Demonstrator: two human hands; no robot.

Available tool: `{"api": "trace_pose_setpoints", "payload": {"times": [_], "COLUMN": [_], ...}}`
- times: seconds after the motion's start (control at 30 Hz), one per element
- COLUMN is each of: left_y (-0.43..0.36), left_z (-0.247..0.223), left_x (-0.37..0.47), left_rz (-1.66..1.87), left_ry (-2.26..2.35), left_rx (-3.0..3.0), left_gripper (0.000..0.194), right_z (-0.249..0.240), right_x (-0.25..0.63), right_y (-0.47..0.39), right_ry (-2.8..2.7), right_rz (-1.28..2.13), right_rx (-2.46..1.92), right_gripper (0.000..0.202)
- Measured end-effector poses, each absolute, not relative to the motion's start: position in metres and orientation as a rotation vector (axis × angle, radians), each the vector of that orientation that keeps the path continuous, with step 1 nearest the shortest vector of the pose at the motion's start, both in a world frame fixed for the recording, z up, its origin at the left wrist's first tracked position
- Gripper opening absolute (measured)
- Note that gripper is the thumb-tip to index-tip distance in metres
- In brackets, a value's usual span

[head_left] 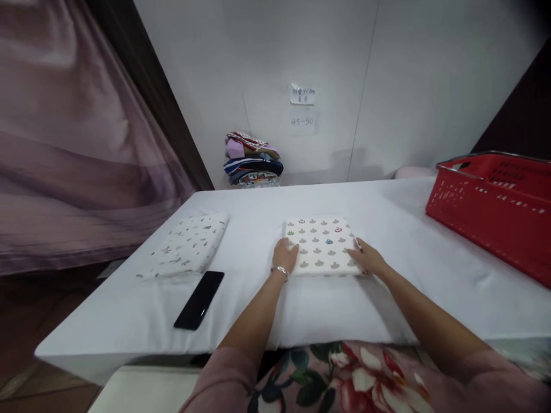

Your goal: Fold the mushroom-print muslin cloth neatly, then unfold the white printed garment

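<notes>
A folded white cloth [321, 244] printed with rows of small grey and a few coloured motifs lies flat on the white-covered table [258, 206]. My left hand [286, 256], with a bracelet at the wrist, grips its left edge, thumb on top and the other fingers at the side. At the opposite edge my right hand [367, 257] holds it the same way, fingertips partly hidden. To the left lies a second folded white cloth [185, 244] with scattered dark prints, apart from both hands.
A black phone [199, 300] lies left of my left forearm. A red plastic basket [491, 209] with a metal handle stands at the right. Behind the table's far edge rises a stack of folded fabrics [253, 160]. A pink curtain [77, 132] hangs at the left.
</notes>
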State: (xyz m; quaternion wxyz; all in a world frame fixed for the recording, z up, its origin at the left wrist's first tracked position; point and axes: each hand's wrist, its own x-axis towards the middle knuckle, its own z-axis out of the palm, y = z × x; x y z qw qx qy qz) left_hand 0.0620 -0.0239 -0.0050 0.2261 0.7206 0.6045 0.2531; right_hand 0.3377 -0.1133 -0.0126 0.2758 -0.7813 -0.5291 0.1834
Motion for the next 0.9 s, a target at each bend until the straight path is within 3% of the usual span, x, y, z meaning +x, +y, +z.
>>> {"api": "trace_pose_setpoints", "payload": {"times": [0.13, 0.3, 0.47, 0.63, 0.8, 0.9], "left_y": [-0.025, -0.040, -0.066, -0.094, -0.116, -0.113], "left_z": [-0.005, -0.003, -0.008, -0.009, -0.007, -0.007], "left_x": [0.056, 0.068, 0.078, 0.078, 0.084, 0.088], "left_rz": [0.596, 0.581, 0.631, 1.013, 0.804, 0.623], "left_ry": [1.739, 1.706, 1.585, 1.419, 1.067, 1.062], "left_rx": [1.883, 1.823, 1.787, 2.160, 2.660, 2.710], "left_gripper": [0.058, 0.054, 0.057, 0.043, 0.048, 0.041], "right_z": [-0.008, 0.008, 0.008, -0.009, -0.025, -0.032], "right_x": [0.340, 0.359, 0.394, 0.398, 0.390, 0.387], "right_y": [-0.118, -0.100, -0.090, -0.113, -0.147, -0.152], "right_ry": [-1.183, -0.951, -0.725, -0.677, -0.928, -1.114], "right_rz": [0.746, 0.957, 0.869, 0.844, 0.782, 0.651], "right_rx": [-2.067, -1.804, -1.778, -1.689, -1.577, -1.659], "right_gripper": [0.080, 0.082, 0.066, 0.043, 0.059, 0.064]}}
